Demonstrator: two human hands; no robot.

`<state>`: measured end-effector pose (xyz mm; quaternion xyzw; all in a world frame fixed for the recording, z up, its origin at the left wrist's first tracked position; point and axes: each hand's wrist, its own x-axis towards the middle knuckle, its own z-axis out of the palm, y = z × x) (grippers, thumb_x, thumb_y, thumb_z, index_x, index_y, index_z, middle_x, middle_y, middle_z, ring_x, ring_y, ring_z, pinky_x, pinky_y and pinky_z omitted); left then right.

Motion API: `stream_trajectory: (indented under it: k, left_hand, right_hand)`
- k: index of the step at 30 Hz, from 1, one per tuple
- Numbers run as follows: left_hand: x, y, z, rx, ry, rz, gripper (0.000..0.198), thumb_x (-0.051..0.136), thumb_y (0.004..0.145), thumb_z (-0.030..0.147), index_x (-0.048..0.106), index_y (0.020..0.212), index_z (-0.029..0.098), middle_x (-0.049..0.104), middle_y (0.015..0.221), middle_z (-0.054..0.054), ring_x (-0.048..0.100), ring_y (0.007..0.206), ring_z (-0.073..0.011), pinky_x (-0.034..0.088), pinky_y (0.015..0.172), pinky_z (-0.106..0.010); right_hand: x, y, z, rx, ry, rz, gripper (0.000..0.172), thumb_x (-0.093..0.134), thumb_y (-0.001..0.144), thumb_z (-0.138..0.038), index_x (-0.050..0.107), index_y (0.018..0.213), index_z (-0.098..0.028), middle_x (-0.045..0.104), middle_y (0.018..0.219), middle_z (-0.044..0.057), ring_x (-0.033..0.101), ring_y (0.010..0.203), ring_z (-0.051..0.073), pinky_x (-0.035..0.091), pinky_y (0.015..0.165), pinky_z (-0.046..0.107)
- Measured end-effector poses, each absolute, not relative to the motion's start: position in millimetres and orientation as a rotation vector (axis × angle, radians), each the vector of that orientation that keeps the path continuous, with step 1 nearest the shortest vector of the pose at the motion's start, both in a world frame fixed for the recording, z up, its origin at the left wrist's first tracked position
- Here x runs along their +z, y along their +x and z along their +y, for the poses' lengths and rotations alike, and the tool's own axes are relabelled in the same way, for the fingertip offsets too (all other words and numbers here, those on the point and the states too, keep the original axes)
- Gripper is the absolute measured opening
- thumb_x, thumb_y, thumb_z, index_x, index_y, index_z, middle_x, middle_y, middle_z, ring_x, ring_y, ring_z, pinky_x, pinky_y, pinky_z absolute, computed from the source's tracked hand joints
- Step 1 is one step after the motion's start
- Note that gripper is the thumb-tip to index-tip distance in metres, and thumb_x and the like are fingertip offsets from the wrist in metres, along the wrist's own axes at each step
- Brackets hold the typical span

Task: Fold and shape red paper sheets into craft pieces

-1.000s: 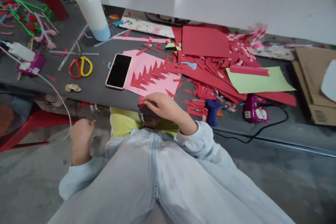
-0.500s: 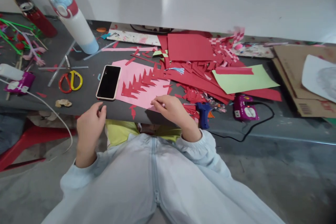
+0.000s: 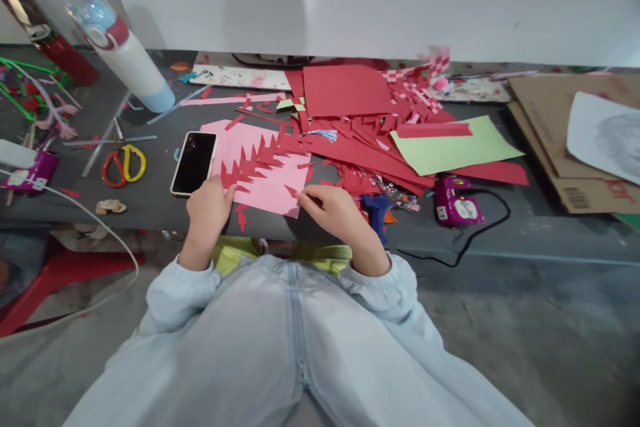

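Note:
A pink paper sheet [image 3: 275,190] lies near the table's front edge, with a row of spiky red paper cutouts [image 3: 257,153] running diagonally across it. My left hand [image 3: 205,210] rests on the sheet's lower left corner, thumb and fingers closed about it, beside the lower end of the spiky row. A white-edged phone [image 3: 195,163] lies just beyond that hand. Over the sheet's right edge, my right hand [image 3: 336,212] pinches a small pointed red paper piece [image 3: 291,191] between thumb and forefinger. Its other fingers are curled in.
Red paper sheets and scraps [image 3: 345,93] are heaped behind, with a green sheet [image 3: 450,150]. A blue glue gun [image 3: 376,213] lies right of my right hand, near a purple box [image 3: 457,203] with a cord. Scissors [image 3: 124,165], a bottle [image 3: 133,60] and cardboard [image 3: 540,140] flank the work.
My left hand has moved forward and right onto the pink sheet's corner. A pointed red piece now shows in my right hand's fingertips. The view has shifted slightly.

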<state>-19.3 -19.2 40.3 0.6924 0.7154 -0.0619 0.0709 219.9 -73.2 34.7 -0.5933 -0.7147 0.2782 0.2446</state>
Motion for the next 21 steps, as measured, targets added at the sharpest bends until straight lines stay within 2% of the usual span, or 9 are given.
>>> stream_trajectory:
  k: [5,13,18,21]
  left_hand:
    - [41.0,-4.6,-15.8,-0.226,1.968,2.253,0.051,0.050,0.095,0.051,0.061,0.118,0.007,0.070,0.108,-0.023,0.070,0.096,-0.0383,0.053,0.073,-0.041]
    - [37.6,-4.9,-12.2,-0.136,1.940,2.291,0.043,0.060,0.091,0.049,0.064,0.112,0.012,0.071,0.103,-0.020,0.070,0.096,-0.0383,0.054,0.075,-0.042]
    - [34.0,-10.0,-9.3,0.014,1.968,2.308,0.048,0.068,0.085,0.047,0.061,0.116,0.011,0.069,0.106,-0.020,0.068,0.097,-0.0383,0.053,0.076,-0.042]
    - [31.9,-13.9,-5.3,0.131,2.017,2.269,0.036,0.068,0.084,0.040,0.064,0.108,0.014,0.067,0.106,-0.017,0.067,0.100,-0.0347,0.052,0.082,-0.040]
  right_hand:
    - [32.2,222.9,-73.5,0.782,-1.617,-1.947,0.034,0.049,0.097,-0.035,0.055,0.067,-0.019,0.055,0.060,0.000,0.044,0.056,0.012,0.026,0.057,0.026]
    - [27.0,222.7,-71.1,0.833,-1.549,-1.963,0.035,0.047,0.098,-0.035,0.054,0.068,-0.019,0.057,0.064,0.001,0.045,0.059,0.012,0.027,0.059,0.026]
    - [23.5,227.2,-69.5,0.827,-1.546,-1.953,0.034,0.048,0.098,-0.032,0.051,0.066,-0.020,0.058,0.064,0.001,0.044,0.059,0.013,0.027,0.059,0.027]
    - [23.1,231.2,-69.4,0.827,-1.561,-1.941,0.033,0.048,0.097,-0.031,0.053,0.067,-0.020,0.060,0.065,0.002,0.047,0.059,0.013,0.028,0.059,0.027]
